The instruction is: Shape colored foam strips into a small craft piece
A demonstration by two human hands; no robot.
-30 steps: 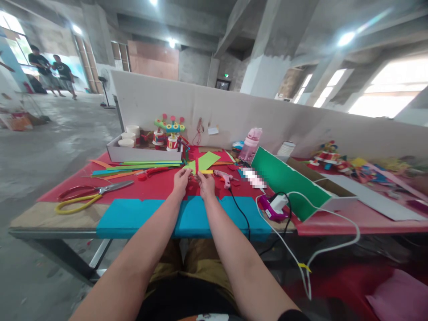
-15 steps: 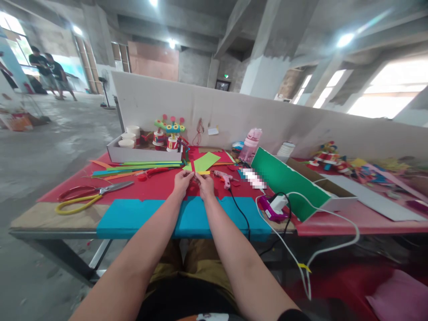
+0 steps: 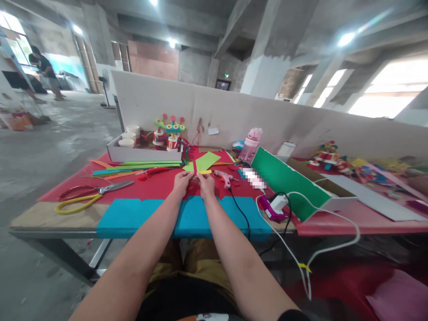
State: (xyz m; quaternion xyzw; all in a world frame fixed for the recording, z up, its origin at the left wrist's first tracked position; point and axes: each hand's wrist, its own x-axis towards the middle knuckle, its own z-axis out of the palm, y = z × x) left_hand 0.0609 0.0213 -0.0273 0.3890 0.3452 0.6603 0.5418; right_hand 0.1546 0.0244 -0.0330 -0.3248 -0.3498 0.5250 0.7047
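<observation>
Close together over the red table covering, both hands pinch at a small joint of paper strips. My left hand (image 3: pixel 182 183) is closed, its thumb and fingertips at the lower end of a red paper strip (image 3: pixel 195 166) that points away from me. My right hand (image 3: pixel 206 183) is closed against the same spot, with a yellow paper strip (image 3: pixel 204 172) sticking out to the right above its fingers. Fingers hide where the strips cross. Behind them lies a light green paper sheet (image 3: pixel 207 160). A pink glue gun (image 3: pixel 224 178) rests just right of my right hand.
Large scissors (image 3: pixel 96 195) and red-handled pliers (image 3: pixel 157 170) lie left. A white box (image 3: pixel 143 155) holds cups and paper figures. Blue paper (image 3: pixel 133 218) covers the front edge. Right are a purple power strip (image 3: pixel 272 210), cables, a green box (image 3: pixel 290 183) and a pink bottle (image 3: pixel 250 145).
The red and yellow strips have shifted slightly to the right, and the fingers have adjusted a little. In the far background, people have moved.
</observation>
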